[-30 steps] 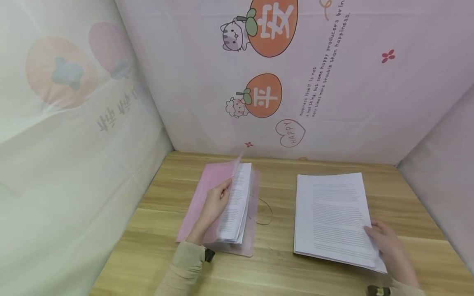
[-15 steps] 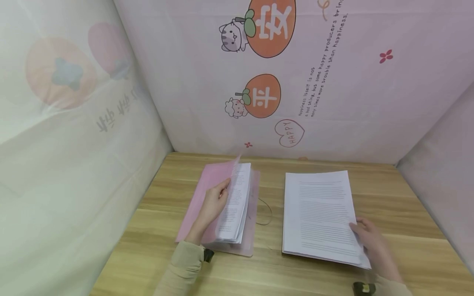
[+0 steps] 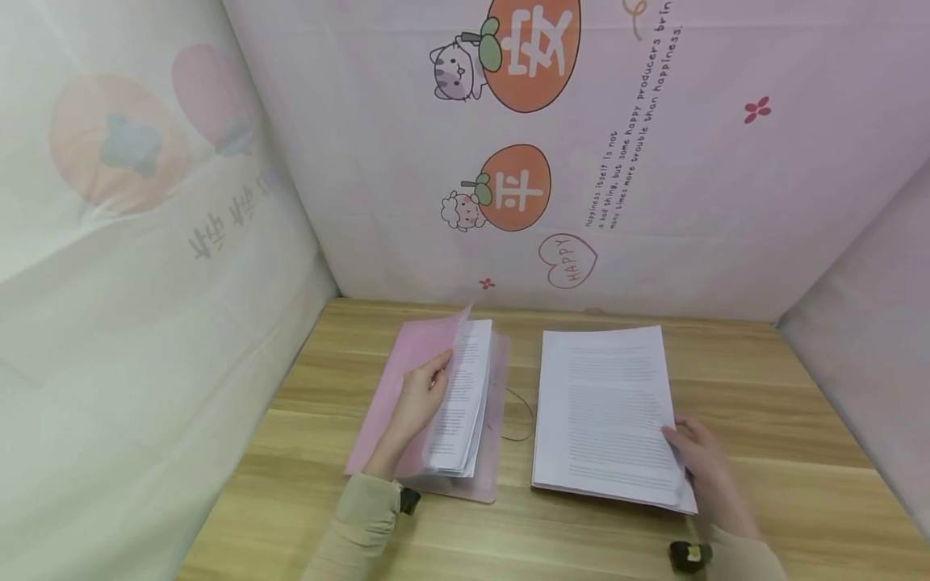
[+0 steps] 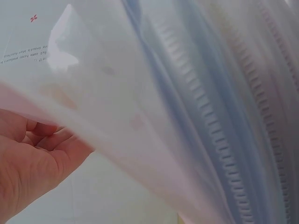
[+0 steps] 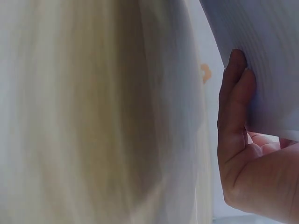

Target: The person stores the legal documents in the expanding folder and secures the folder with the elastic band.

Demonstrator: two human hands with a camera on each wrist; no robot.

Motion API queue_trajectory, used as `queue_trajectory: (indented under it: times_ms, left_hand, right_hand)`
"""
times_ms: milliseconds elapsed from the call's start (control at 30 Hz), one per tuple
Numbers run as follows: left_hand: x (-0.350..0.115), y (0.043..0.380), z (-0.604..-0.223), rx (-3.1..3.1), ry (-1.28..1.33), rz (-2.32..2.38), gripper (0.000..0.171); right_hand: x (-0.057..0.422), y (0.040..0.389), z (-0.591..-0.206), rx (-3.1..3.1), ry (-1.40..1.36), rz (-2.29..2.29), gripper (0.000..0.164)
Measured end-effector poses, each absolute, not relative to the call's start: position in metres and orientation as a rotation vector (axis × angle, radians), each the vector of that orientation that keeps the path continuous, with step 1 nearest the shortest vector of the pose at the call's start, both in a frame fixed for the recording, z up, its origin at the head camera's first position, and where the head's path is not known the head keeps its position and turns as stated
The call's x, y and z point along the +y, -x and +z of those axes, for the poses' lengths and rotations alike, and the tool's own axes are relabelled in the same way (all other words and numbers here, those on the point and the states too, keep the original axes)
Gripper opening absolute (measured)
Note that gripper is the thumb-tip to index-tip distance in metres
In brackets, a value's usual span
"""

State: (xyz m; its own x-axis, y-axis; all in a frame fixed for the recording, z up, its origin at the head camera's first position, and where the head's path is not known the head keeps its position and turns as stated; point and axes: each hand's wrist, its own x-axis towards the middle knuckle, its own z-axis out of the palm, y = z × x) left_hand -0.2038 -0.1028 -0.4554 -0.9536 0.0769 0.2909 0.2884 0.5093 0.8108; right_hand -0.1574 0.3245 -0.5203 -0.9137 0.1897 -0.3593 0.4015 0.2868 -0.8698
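On the left of the table lies a pink folder [image 3: 410, 355] with printed sheets [image 3: 465, 399] inside. My left hand [image 3: 420, 397] pinches the edge of its raised cover, which stands tilted over the sheets. The left wrist view shows that hand [image 4: 39, 161] against the translucent cover, beside blurred plastic sleeves [image 4: 205, 112] with ridged strips. To the right, my right hand [image 3: 701, 468] grips a stack of printed paper [image 3: 610, 411] by its right edge. In the right wrist view, fingers of the right hand [image 5: 247, 154] lie against the printed sheets [image 5: 271, 60]; part of the hand is hidden.
A thin dark cord loop [image 3: 526, 415] lies on the wooden table [image 3: 603, 541] between folder and paper stack. Printed cloth walls [image 3: 407, 161] border the table at the back and both sides. Dark straps with small devices [image 3: 689, 557] sit at both wrists.
My right hand has carried the paper stack leftward and slightly away from me, closer to the folder. The left hand and the raised pink cover have stayed nearly still.
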Motion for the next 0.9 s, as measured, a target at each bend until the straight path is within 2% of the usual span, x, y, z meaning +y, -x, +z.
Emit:
queue_trajectory:
  times_ms: [900]
  left_hand:
    - [-0.104, 0.205, -0.455, -2.537, 0.309, -1.42, 0.043]
  right_hand:
    - [0.277, 0.172, -0.523, 2.296, -0.453, -1.765, 0.044]
